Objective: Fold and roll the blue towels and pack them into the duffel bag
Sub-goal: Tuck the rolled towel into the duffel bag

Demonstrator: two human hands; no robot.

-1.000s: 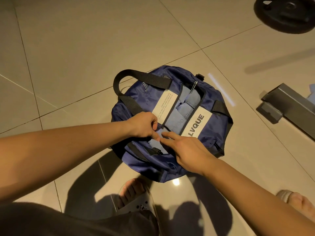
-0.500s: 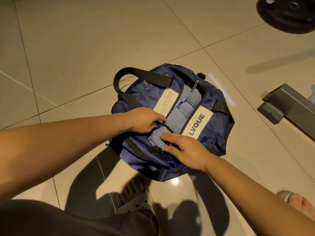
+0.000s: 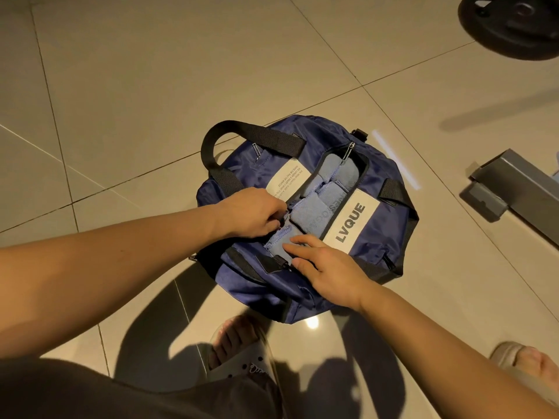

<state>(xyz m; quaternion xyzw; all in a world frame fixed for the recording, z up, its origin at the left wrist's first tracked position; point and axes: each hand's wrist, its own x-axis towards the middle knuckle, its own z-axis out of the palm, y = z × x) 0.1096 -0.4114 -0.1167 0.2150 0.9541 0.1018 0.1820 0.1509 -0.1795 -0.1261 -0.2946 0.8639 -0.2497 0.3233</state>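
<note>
1. One navy duffel bag (image 3: 390,225) is sitting on the tiled floor (image 3: 151,86), its top zip lying open.
2. About five rolled blue towels (image 3: 308,211) are lying side by side inside the opening; the exact count is hard to tell.
3. The left hand (image 3: 251,211) is curling its fingers at the opening's left edge. Its fingertips are hidden, so what it is gripping cannot be told.
4. The right hand (image 3: 326,267) is lying flat with fairly straight fingers, pressing on the nearest towel and holding nothing.
5. Two white labels (image 3: 351,225) are flanking the opening, and two black straps (image 3: 251,137) are showing.
6. One dark weight plate (image 3: 511,25) is lying well apart at the upper right.
7. Two sandalled feet (image 3: 242,355) are standing near the bag.
</note>
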